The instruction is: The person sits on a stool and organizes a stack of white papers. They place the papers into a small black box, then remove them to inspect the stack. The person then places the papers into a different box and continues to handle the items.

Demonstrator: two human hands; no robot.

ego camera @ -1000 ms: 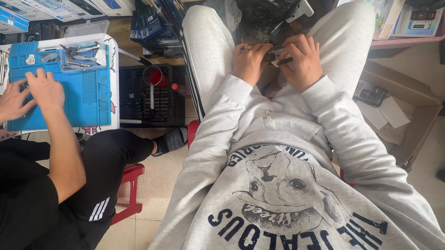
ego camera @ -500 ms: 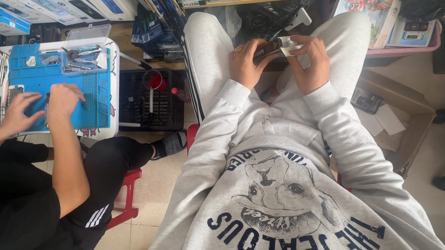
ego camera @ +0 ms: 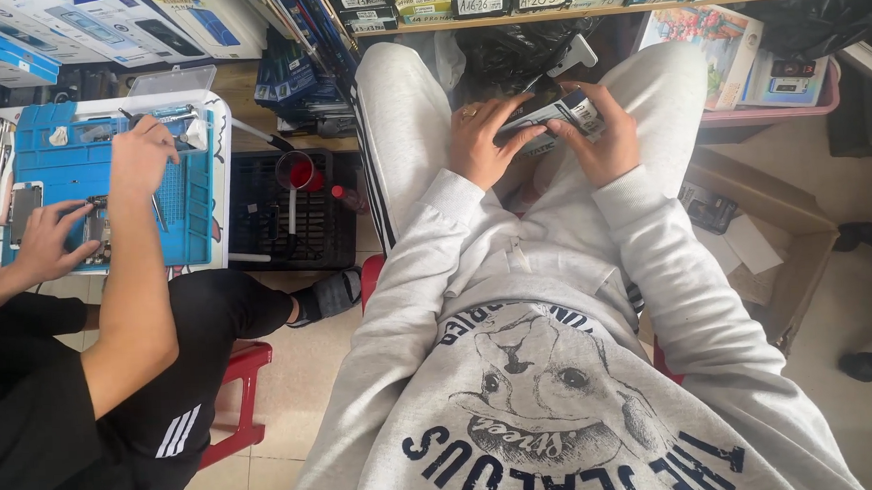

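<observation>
A small flat device, grey and white, (ego camera: 560, 120) is held over the lap, between the knees, by both hands. The left hand (ego camera: 480, 140) is closed around its near left end, a ring on 1 finger; the right hand (ego camera: 603, 135) is clamped over its right end, thumb on top. A pale tab or tool (ego camera: 575, 55) is seen jutting from the far end; whether it is joined to the device cannot be told. As judged from the grip, the work on the device is under way and not finished: nothing is set down yet, and no loose parts are seen on the lap.

To the left, a co-worker's 2 hands (ego camera: 143, 150) are busy on a blue mat (ego camera: 194, 211) on a small worktop (ego camera: 217, 117). An open cardboard box (ego camera: 778, 230) is seen on the floor at right.
</observation>
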